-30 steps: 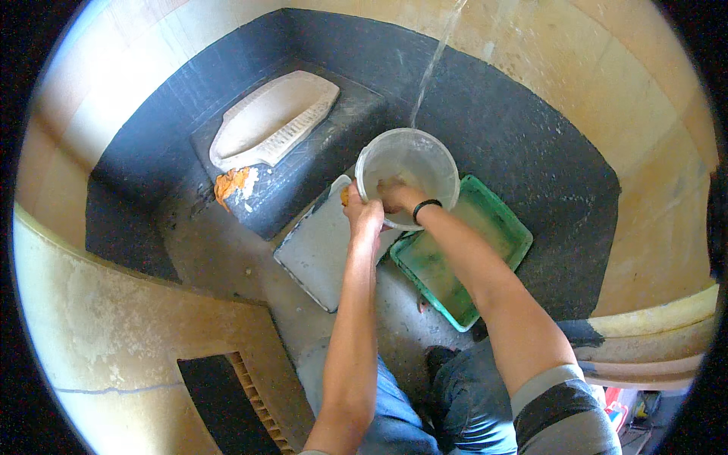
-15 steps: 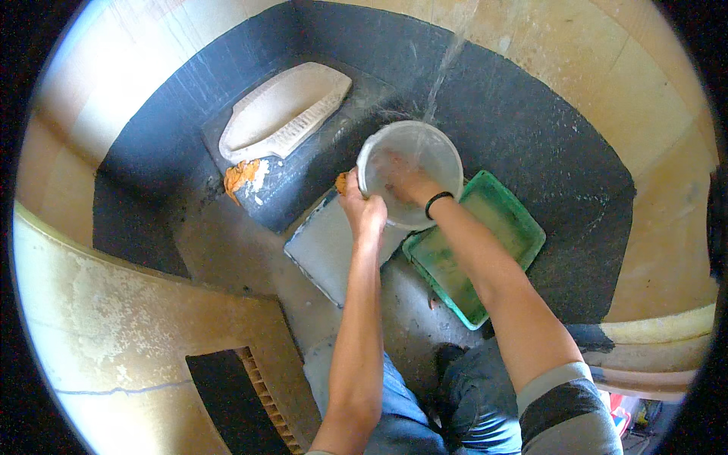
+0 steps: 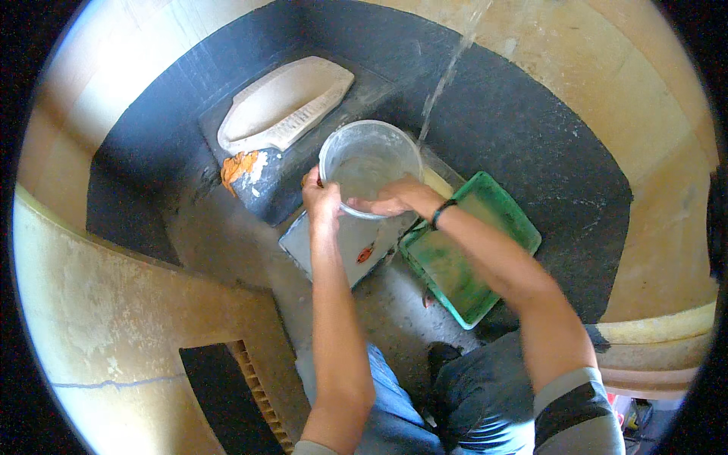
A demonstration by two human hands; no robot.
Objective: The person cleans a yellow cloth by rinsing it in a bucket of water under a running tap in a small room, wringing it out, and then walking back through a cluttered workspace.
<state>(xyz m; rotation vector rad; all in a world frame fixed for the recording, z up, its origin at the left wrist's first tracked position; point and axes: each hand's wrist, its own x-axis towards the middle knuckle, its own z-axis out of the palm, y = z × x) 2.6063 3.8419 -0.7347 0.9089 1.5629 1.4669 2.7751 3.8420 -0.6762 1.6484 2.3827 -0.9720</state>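
Observation:
A clear plastic bucket is tilted toward me, above a shallow grey-white tray. My left hand grips its left rim; a bit of orange shows beside the fingers, its kind hidden. Inside the near rim, my right hand lies with its fingers stretched out toward the left, against the bucket wall. A dark band circles the right wrist. On the grey-white tray, below the bucket, is a small reddish-orange piece that I cannot identify.
A green rectangular tray with murky contents stands to the right. A squat toilet pan is set in the raised step at far left, with a crumpled orange cloth beside it. A thin water stream comes down behind the bucket.
The bucket has shifted left with my left hand, out from the water stream. My right hand has come from deep inside it to the near rim. The reddish piece on the tray now shows.

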